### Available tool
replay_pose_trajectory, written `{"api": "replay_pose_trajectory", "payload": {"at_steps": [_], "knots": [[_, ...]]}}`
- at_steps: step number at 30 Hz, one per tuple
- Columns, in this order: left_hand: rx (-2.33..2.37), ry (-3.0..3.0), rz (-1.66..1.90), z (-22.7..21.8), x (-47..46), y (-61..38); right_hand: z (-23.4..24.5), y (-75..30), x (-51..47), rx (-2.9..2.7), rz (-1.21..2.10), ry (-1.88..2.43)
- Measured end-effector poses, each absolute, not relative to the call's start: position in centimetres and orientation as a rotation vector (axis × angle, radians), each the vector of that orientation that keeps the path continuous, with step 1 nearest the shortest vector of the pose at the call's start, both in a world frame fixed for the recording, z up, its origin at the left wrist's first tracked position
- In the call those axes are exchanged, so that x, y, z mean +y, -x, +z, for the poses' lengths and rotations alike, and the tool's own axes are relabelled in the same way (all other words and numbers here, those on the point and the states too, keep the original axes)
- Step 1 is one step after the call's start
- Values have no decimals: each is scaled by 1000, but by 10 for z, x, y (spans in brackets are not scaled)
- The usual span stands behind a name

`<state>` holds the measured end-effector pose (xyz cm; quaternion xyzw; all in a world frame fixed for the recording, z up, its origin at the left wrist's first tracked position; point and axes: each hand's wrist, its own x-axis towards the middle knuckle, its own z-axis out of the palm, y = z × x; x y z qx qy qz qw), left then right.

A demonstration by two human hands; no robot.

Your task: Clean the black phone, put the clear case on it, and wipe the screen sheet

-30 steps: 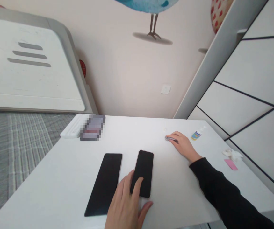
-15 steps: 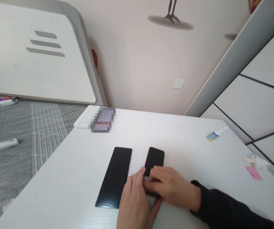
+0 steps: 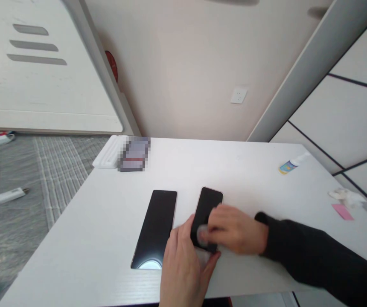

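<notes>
The left hand (image 3: 183,264) is lying on the near end of the phone (image 3: 209,204), with its fingers spread flat and pressing on it, gripping nothing. The right hand (image 3: 234,232) is resting over the middle of the phone, its fingers closed on a small grey pad (image 3: 202,234) that is touching the screen. The phone is lying on the white table (image 3: 254,179), just beside a longer black slab (image 3: 158,226). A small bottle (image 3: 290,164) is lying well apart, near the far right corner.
</notes>
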<state>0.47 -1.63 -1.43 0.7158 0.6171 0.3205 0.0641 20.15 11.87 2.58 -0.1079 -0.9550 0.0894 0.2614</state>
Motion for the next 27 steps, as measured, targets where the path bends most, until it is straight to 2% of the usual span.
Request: {"api": "replay_pose_trajectory", "payload": {"at_steps": [9,13,17,22,27], "knots": [[1899,-2369,937,-31,-11,2,19,-213,129,-2522,273,360],[1938,-2578,779,-35,-12,9,15,-232,146,-2361,204,661],[1921,-2811,651,-23,-25,34,13,-251,118,-2329,355,764],[2330,-2446,616,-9,-36,81,5,-256,76,-2338,539,841],[2248,-2334,633,-17,-30,116,-3,-222,82,-2362,653,820]]}}
